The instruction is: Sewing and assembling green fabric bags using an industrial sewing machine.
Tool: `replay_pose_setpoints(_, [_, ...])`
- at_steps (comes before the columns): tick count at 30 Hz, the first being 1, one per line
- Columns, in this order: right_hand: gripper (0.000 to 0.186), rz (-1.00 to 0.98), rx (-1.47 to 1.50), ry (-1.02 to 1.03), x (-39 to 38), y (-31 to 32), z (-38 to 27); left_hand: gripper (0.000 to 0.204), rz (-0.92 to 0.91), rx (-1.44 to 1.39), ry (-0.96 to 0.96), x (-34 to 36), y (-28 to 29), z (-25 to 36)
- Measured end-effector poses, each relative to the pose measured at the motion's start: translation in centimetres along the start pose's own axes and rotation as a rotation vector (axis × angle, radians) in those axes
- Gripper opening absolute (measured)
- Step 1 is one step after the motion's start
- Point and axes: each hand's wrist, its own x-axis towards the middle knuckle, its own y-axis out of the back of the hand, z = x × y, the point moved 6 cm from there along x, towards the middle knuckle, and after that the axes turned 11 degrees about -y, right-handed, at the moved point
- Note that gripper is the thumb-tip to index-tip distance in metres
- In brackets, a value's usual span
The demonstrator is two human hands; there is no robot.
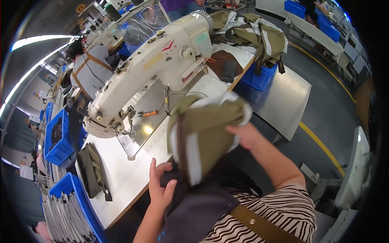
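We see our right hand (244, 135) closed on the upper edge of an olive-green fabric piece (206, 133) with pale strips and a dark band along it, lifting it clear above the front edge of the white surface (121, 178). Our left hand (161, 187) lies lower, fingers spread and flat on a dark apron (194, 210) at our lap, touching the hanging bottom of the piece but gripping nothing that we can make out.

The piece hangs in the air between us and the cream sewing machine (154, 69); it is not under the needle, which stands well to the left of it over the metal plate (152, 109). An orange-handled tool (146, 114) lies on that plate, near the needle. A folded dark-olive bundle (92, 170) rests on the surface at the left, just beside a blue bin (79, 202) of grey pieces.

Judging by how things lie, we take the work to be at a handling stage (the piece is in hand, not on the machine bed): whether its seams are already sewn we cannot tell from here. More olive pieces (259, 36) are heaped over a blue crate (259, 77) behind the machine, so there seems to be plenty around us either finished or waiting. Another person in a grey top (91, 71) sits at the next station.
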Motion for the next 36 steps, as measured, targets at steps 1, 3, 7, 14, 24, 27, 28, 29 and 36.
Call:
replay_pose_setpoints(1, [0.054, -0.005, 0.012, 0.124, -1.1, 2.9, -2.6, 0.088, -0.033, 0.017, 0.011, 0.6, -0.3, -0.1])
replay_pose_setpoints(3, [0.044, 0.148, 0.075, 0.22, -2.8, 11.5, -5.5, 0.081, -0.029, 0.051, 0.055, 1.5, 0.2, -0.1])
replay_pose_setpoints(7, [0.048, 0.301, 0.156, 0.151, -3.9, 27.8, -8.2, 0.068, 0.086, 0.249, 0.196, 0.4, 4.8, 0.4])
replay_pose_setpoints(14, [0.091, 1.313, -1.526, -0.009, -7.0, 54.1, -6.3, 0.048, 0.309, 0.533, 0.285, -0.8, 12.9, -2.8])
replay_pose_setpoints(24, [0.072, 0.966, -1.911, -0.49, 0.2, 41.1, -4.9, 0.041, 0.574, 1.626, 0.578, -8.7, 32.8, -9.0])
replay_pose_setpoints(27, [0.066, 0.906, -2.085, -0.284, 0.5, 35.0, -7.7, 0.033, 0.525, 1.474, 0.845, -10.1, 35.8, -11.7])
replay_pose_setpoints(28, [0.062, 0.676, -1.991, -0.156, 0.8, 32.5, -7.3, 0.03, 0.476, 1.205, 1.013, -10.6, 36.3, -13.4])
replay_pose_setpoints(29, [0.059, 0.443, -1.879, -0.035, 1.3, 29.1, -6.9, 0.03, 0.532, 1.256, 0.995, -10.6, 36.8, -13.3])
replay_pose_setpoints(36, [0.041, -0.454, -1.661, 0.309, -0.8, -13.9, 0.5, 0.045, 0.934, 0.782, 0.558, -13.8, 41.6, -8.8])
